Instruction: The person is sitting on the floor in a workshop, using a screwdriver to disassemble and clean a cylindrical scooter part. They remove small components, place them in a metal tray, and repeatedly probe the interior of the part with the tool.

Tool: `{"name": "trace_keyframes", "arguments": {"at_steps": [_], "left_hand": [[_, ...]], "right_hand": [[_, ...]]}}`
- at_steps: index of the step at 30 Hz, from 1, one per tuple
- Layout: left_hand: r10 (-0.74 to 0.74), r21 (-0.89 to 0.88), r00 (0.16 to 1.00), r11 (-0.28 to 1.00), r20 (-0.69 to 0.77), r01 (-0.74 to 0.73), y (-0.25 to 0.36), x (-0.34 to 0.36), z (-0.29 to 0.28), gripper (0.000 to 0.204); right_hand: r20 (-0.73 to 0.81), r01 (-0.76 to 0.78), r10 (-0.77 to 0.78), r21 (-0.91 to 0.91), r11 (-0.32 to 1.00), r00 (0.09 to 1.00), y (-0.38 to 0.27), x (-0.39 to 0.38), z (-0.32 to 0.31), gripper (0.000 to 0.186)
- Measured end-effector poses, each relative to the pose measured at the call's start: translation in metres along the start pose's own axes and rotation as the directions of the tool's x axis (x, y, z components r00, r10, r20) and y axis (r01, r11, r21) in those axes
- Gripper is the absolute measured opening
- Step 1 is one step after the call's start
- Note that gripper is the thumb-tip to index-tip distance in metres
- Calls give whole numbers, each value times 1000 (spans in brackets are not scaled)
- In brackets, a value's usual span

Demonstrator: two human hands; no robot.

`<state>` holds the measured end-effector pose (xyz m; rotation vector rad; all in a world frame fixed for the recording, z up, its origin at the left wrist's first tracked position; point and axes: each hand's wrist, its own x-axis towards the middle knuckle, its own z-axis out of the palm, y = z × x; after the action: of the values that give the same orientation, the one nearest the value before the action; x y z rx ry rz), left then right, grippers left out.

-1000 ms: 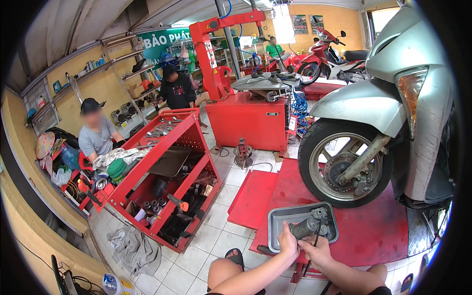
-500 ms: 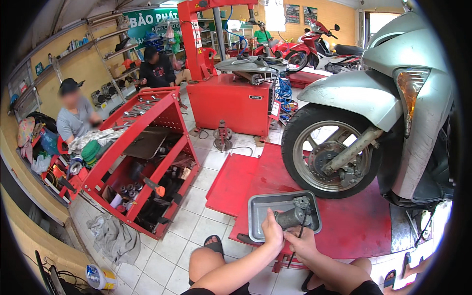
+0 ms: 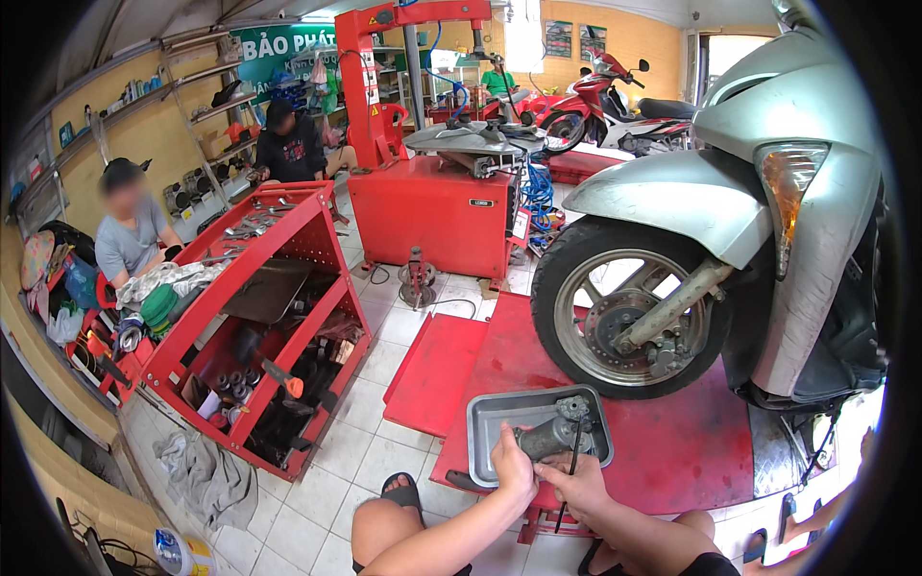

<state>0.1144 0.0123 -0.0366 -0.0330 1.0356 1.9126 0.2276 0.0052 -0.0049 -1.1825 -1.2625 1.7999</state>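
Note:
A grey metal tray (image 3: 490, 418) lies before me on the red lift platform. Over it is a dirty cylindrical metal motor (image 3: 545, 438), tilted, with a smaller round metal piece (image 3: 573, 408) at its far end. My left hand (image 3: 513, 463) is closed around the motor's near left end. Just to its right, my right hand (image 3: 576, 483) is pinched at the motor's near end. A thin black cable or rod (image 3: 576, 447) runs down past the right fingers; whether they also grip it is hard to see.
A silver scooter's front wheel (image 3: 629, 312) stands behind the tray on the red platform (image 3: 672, 437). To the left is a red tool cart (image 3: 279, 360), with a grey rag (image 3: 206, 475) on the tiles. A red tyre machine (image 3: 432, 216) and several people are farther back.
The view has turned slightly to the right, so everything sits a little farther left. Both hands stay at the motor with almost no change in grip.

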Motion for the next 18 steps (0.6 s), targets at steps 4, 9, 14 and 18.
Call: {"name": "trace_keyframes", "arguments": {"at_steps": [4, 9, 14, 18], "left_hand": [[4, 19, 1000, 1000, 13, -5, -2, 1, -2, 46], [23, 61, 1000, 998, 12, -23, -4, 2, -4, 47], [41, 53, 999, 998, 29, -42, 2, -5, -2, 48], [22, 45, 1000, 999, 17, -22, 1, -3, -5, 47]], "right_hand": [[4, -9, 9, 23, 1000, 1000, -1, 0, 0, 16], [-25, -55, 56, 40, 998, 998, -8, 0, 3, 16], [12, -48, 47, 52, 998, 999, -3, 1, 0, 17], [19, -64, 63, 37, 997, 998, -9, -2, 5, 16]]}}
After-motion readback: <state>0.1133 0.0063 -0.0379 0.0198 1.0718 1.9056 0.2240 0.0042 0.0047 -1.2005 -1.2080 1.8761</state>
